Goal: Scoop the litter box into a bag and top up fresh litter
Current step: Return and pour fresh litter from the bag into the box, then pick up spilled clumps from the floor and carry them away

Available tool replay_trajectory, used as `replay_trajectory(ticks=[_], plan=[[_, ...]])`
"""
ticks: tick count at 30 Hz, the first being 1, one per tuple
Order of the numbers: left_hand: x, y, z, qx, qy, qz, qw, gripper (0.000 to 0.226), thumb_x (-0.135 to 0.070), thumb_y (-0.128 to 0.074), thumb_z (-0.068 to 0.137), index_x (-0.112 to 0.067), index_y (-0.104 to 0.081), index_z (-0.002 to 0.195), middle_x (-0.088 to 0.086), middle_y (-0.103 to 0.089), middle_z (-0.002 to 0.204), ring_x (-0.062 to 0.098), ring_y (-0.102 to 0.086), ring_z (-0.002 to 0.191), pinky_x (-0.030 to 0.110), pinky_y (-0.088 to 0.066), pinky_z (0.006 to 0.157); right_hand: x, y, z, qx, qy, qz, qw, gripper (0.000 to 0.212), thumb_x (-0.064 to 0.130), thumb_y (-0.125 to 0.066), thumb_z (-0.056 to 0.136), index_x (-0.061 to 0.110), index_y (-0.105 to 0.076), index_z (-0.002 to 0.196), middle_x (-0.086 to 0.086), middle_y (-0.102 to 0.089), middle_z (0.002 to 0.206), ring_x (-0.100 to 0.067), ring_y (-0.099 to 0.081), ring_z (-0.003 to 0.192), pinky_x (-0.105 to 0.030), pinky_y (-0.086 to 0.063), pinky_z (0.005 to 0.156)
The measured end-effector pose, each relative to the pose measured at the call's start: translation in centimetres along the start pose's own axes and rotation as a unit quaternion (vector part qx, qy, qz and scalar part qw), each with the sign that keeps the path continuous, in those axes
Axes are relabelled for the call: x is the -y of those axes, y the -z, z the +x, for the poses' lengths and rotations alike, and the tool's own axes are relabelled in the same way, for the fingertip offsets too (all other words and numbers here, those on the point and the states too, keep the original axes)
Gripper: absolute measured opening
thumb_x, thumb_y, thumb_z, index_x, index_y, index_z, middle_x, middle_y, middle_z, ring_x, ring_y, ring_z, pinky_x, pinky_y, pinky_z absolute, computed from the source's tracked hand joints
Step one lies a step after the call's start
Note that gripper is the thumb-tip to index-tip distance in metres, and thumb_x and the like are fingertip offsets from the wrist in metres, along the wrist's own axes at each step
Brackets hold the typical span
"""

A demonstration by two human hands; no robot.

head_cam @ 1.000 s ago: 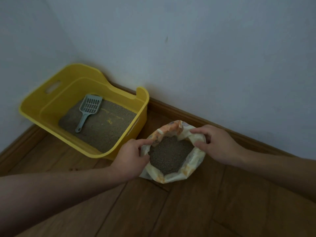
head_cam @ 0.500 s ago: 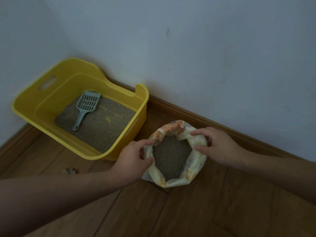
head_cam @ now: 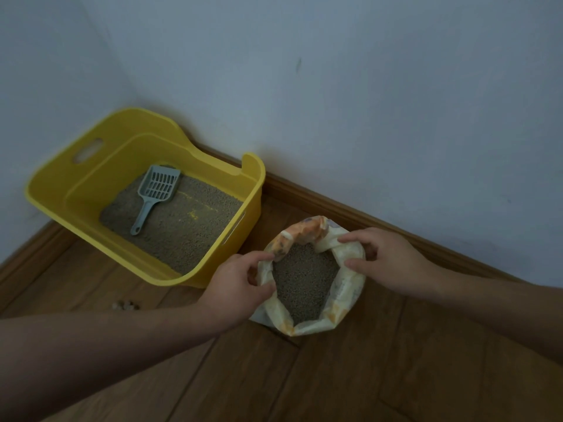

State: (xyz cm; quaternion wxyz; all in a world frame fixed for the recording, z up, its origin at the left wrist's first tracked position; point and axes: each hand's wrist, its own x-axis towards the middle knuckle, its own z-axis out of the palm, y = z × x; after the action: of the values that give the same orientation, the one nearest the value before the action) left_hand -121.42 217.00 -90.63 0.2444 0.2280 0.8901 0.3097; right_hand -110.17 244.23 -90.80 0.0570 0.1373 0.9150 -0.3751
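Yellow plastic litter box set in wall corner, grey slotted scoop lying inside. Rolled-down cream-orange litter bag beside it, mouth narrowed since earlier; rim pinched by left hand and right hand. Top-up likely being readied.

Both bare forearms reach forward. The left hand pinches with thumb and forefinger; the right hand curls likewise, thumb below, fingers above, palm down.
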Motion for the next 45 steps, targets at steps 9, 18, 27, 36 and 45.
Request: replay_trajectory(ticks=[9, 18, 27, 36, 45], plan=[[0.0, 0.4, 0.1, -0.007, -0.005, 0.002, 1.000, 0.050, -0.031, -0.078, 0.081, -0.042, -0.058, 0.125, -0.011, -0.051, 0.105, 0.006, -0.058, 0.083, 0.024, -0.053, 0.073, 0.5, 1.0, -0.2, -0.015, -0.009, -0.019, 1.000, 0.039, 0.032, -0.073, 0.085, 0.038, -0.062, 0.122, 0.015, -0.057, 0.110, 0.002, -0.060, 0.078, -0.017, -0.048, 0.069], [-0.8, 0.8, -0.4, -0.009, -0.035, -0.006, 0.999, 0.050, -0.027, -0.077, 0.082, -0.039, -0.058, 0.126, -0.013, -0.050, 0.103, 0.007, -0.059, 0.083, 0.026, -0.056, 0.074, 1.8, 2.1, 0.5, -0.036, -0.003, -0.018, 0.999, 0.039, 0.031, -0.074, 0.085, 0.038, -0.062, 0.121, 0.018, -0.057, 0.108, 0.007, -0.060, 0.078, -0.018, -0.049, 0.069], [-2.3, 2.0, 0.2, -0.012, -0.108, 0.017, 0.994, 0.045, -0.029, -0.070, 0.088, -0.035, -0.055, 0.131, -0.020, -0.051, 0.106, 0.000, -0.055, 0.092, 0.019, -0.051, 0.078, 3.4, 3.4, 0.8, -0.054, -0.009, -0.021, 0.998, 0.046, 0.030, -0.073, 0.086, 0.032, -0.057, 0.129, 0.014, -0.060, 0.114, 0.010, -0.061, 0.083, -0.011, -0.046, 0.068], [-6.8, 6.9, 1.2, 0.040, -0.139, 0.120, 0.982, 0.052, -0.044, -0.048, 0.099, -0.024, -0.040, 0.146, -0.007, -0.046, 0.143, 0.013, -0.048, 0.126, 0.032, -0.044, 0.103, 8.6, 5.5, 0.6, 0.006, -0.023, -0.114, 0.993, 0.048, 0.039, -0.059, 0.095, 0.022, -0.051, 0.139, 0.005, -0.057, 0.134, -0.007, -0.053, 0.116, -0.018, -0.039, 0.091], [-12.7, 14.6, -2.7, 0.082, -0.118, 0.196, 0.970, 0.052, -0.043, -0.041, 0.100, -0.018, -0.042, 0.145, 0.002, -0.047, 0.146, 0.022, -0.046, 0.131, 0.041, -0.041, 0.108, 18.6, 9.1, -1.5, 0.052, -0.062, -0.161, 0.984, 0.047, 0.040, -0.046, 0.100, 0.015, -0.050, 0.140, -0.004, -0.054, 0.138, -0.021, -0.050, 0.125, -0.033, -0.041, 0.103]])
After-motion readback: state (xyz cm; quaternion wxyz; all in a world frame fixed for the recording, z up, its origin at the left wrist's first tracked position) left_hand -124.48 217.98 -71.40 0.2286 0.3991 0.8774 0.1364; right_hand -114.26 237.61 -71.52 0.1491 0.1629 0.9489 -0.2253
